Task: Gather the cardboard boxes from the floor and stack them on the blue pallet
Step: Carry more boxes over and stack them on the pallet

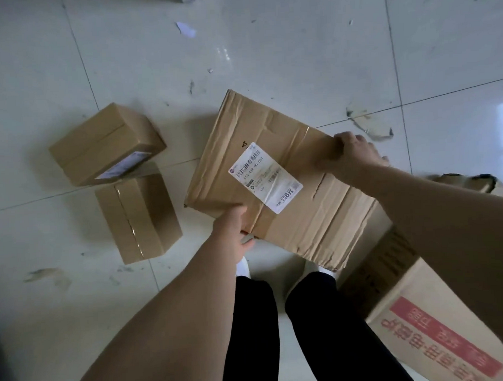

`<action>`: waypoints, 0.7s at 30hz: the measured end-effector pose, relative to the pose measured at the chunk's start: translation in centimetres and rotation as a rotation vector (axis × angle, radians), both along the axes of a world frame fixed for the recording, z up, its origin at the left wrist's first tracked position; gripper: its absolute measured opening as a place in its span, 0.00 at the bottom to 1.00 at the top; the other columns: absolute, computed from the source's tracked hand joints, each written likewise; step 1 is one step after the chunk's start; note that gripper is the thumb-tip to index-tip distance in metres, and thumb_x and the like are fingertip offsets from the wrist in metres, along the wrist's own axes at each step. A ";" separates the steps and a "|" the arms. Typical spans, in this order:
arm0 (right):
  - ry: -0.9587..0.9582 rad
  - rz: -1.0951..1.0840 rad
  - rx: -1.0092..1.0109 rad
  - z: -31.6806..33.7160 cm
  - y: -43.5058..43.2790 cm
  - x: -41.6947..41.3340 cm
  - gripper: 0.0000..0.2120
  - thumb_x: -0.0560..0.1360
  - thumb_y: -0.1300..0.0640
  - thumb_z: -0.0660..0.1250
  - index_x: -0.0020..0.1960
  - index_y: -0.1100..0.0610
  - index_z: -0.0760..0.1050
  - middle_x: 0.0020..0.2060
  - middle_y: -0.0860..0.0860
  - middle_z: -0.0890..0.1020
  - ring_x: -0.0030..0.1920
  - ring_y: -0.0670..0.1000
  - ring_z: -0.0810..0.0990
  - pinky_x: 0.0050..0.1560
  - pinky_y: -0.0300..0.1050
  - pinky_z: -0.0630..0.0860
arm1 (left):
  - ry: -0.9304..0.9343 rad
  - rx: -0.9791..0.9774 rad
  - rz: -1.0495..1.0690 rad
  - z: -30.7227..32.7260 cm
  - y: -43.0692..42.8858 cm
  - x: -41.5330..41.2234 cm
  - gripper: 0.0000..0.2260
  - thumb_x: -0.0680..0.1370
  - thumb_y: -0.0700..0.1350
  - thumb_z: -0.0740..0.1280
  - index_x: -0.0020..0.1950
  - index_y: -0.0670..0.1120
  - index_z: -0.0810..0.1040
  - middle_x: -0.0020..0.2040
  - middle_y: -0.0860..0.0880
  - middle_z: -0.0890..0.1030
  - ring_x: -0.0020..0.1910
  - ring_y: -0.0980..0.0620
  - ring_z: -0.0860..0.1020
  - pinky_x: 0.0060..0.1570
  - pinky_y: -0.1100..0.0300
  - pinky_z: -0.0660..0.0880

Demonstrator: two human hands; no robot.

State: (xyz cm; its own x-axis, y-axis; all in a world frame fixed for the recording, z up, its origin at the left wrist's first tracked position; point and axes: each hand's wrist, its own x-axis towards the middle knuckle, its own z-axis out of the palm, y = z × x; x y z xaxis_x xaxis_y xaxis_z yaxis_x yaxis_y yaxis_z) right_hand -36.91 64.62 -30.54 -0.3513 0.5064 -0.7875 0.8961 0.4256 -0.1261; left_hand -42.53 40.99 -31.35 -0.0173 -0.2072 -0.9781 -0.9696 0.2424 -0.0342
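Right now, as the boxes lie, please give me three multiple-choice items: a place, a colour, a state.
1. Where are the two small boxes relative to the large labelled box? A) on top B) to its left C) inside
2. Colour of the print on the box at lower right? A) green B) blue C) red
3. How do the left hand and right hand meet the large labelled box? A) both grip it B) only one touches it C) neither touches it
Key: 1B, they sit on the tiles left of it. 2C, its panel is red. 3A, one grips the near edge, the other the far edge.
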 end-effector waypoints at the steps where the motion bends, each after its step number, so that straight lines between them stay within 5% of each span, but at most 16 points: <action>1: 0.009 -0.040 -0.002 0.2 -0.4 0.3 0.31 0.70 0.44 0.68 0.70 0.48 0.63 0.62 0.52 0.71 0.62 0.56 0.71 0.65 0.63 0.65 | 0.005 0.000 0.034 0.1 -0.1 0.0 0.15 0.77 0.48 0.68 0.62 0.46 0.70 0.60 0.44 0.73 0.61 0.44 0.72 0.62 0.44 0.71; 5: 0.084 -0.162 -0.039 2.6 -2.9 2.2 0.31 0.68 0.43 0.72 0.66 0.51 0.67 0.58 0.53 0.72 0.57 0.55 0.75 0.59 0.57 0.75 | 0.117 -0.012 0.014 1.8 -1.0 -1.3 0.21 0.74 0.49 0.71 0.66 0.49 0.73 0.61 0.47 0.79 0.54 0.47 0.78 0.53 0.46 0.76; 9: 0.118 -0.243 -0.159 6.3 -5.5 3.7 0.36 0.69 0.39 0.72 0.73 0.41 0.61 0.58 0.53 0.69 0.58 0.55 0.73 0.59 0.53 0.75 | 0.214 -0.097 -0.100 5.7 -2.3 -4.3 0.28 0.69 0.58 0.71 0.66 0.49 0.71 0.58 0.51 0.76 0.53 0.48 0.76 0.57 0.50 0.70; 14: 0.189 -0.485 -0.260 11.5 -9.3 3.7 0.31 0.72 0.39 0.68 0.72 0.40 0.62 0.56 0.51 0.66 0.60 0.56 0.71 0.63 0.51 0.71 | 0.224 -0.022 -0.158 5.2 -7.2 -6.8 0.40 0.54 0.66 0.71 0.64 0.55 0.74 0.62 0.49 0.80 0.58 0.45 0.80 0.60 0.41 0.73; 18: 0.348 -0.565 -0.405 16.7 -11.6 1.8 0.30 0.74 0.43 0.68 0.72 0.42 0.59 0.61 0.51 0.70 0.58 0.52 0.72 0.62 0.52 0.73 | 0.330 -0.042 -0.210 15.8 -7.0 -7.3 0.25 0.66 0.56 0.71 0.60 0.53 0.70 0.58 0.48 0.80 0.55 0.44 0.80 0.59 0.40 0.75; 21: 0.425 -0.519 -0.459 21.0 -12.7 -0.3 0.29 0.77 0.50 0.67 0.74 0.47 0.57 0.59 0.50 0.72 0.56 0.50 0.74 0.54 0.45 0.73 | 0.385 -0.065 -0.179 20.9 -8.5 -7.9 0.20 0.66 0.55 0.70 0.55 0.55 0.71 0.56 0.49 0.80 0.55 0.44 0.80 0.60 0.40 0.74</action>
State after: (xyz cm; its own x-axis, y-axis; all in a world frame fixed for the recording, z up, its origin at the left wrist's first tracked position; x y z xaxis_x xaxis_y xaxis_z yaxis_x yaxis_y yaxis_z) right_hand -37.20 51.94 -9.53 -0.4763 0.3461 -0.8083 0.8015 -0.2072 -0.5610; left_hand -50.41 32.49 -10.43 -0.4196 -0.2290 -0.8783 -0.8575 0.4173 0.3009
